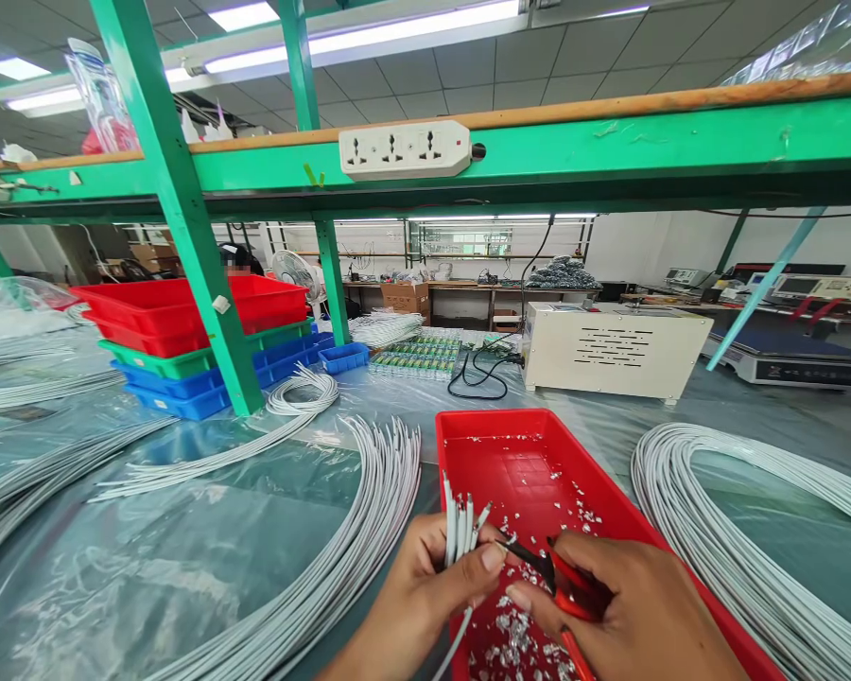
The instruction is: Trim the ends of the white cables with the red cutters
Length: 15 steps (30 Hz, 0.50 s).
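Observation:
My left hand (432, 591) is closed around a small bunch of white cables (460, 530), their dark-tipped ends pointing up. My right hand (624, 605) grips red-handled cutters (574, 596), whose dark jaws reach to the cable beside my left thumb and fingertips. Both hands are over the near part of a long red tray (610, 492). Silvery scraps (514, 634) are scattered across the tray's bottom. Whether the jaws are closed on a cable is too small to tell.
Cable bundles curve over the table at left (369, 530) and right (709, 530). Behind the tray stand a beige machine (616, 350) and green circuit boards (418, 357). Stacked bins (191, 312) and a green post (184, 208) are at left; a shelf crosses above.

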Motion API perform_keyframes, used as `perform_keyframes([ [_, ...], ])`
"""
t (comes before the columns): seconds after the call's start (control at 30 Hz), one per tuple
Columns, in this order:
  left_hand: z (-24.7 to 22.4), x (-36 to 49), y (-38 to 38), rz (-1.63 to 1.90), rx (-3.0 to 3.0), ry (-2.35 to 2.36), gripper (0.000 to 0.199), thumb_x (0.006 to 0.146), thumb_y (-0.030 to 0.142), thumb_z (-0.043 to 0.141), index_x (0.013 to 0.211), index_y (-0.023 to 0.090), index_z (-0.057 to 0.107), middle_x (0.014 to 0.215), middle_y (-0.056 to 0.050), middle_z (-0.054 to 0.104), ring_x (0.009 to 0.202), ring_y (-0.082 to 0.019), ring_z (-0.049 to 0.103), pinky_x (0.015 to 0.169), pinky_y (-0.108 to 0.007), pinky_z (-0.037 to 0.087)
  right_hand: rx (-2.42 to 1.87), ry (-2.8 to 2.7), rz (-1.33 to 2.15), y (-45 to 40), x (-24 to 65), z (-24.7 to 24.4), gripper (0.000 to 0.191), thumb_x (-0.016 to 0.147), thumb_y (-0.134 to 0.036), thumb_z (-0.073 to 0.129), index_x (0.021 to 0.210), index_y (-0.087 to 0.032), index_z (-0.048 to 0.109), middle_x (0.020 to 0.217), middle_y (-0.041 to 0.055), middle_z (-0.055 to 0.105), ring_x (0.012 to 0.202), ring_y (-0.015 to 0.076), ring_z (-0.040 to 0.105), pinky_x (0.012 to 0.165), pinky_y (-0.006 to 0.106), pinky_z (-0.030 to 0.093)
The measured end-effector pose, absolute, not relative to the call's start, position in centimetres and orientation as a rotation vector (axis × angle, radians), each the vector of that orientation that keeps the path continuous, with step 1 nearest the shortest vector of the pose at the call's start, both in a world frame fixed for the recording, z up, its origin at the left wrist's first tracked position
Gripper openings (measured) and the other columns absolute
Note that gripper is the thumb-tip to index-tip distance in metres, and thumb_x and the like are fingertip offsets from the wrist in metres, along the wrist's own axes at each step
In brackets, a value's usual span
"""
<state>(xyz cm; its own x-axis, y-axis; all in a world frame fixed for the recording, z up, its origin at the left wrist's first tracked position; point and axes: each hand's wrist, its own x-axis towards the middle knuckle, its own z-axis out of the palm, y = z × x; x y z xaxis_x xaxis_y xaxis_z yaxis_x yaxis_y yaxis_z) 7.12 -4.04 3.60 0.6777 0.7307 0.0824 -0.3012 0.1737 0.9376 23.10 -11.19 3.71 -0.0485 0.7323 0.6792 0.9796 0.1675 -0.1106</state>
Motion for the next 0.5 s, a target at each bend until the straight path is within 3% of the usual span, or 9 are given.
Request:
perform_keyframes([
  [0.2,3.56,6.92,-3.66,0.694,1.276,0.463,0.032,0.069,0.042,0.071,0.061,0.014,0.057,0.051,0.005,0.043,0.048,-0.007,0.032,0.047,-0.021,0.02,-1.622,-1.867,-0.51,-11.11,23.36,3.45,0.047,0.077,-0.053,0.052,0.047,-0.02,0.04,0.035,-0.0088,0.04,0.03,0.006,0.032,0.029,0.016,0.026],
  [0.5,3.88,7.06,-3.87,0.837,1.276,0.506,0.019,0.062,0.029,0.078,0.064,0.015,0.065,0.056,0.003,0.061,0.052,-0.007,0.048,0.055,-0.019,0.038,-1.655,-1.923,-0.607,-11.22,23.56,3.26,0.049,0.08,-0.054,0.048,0.046,-0.02,0.039,0.034,-0.009,0.043,0.03,0.006,0.032,0.028,0.016,0.026],
])
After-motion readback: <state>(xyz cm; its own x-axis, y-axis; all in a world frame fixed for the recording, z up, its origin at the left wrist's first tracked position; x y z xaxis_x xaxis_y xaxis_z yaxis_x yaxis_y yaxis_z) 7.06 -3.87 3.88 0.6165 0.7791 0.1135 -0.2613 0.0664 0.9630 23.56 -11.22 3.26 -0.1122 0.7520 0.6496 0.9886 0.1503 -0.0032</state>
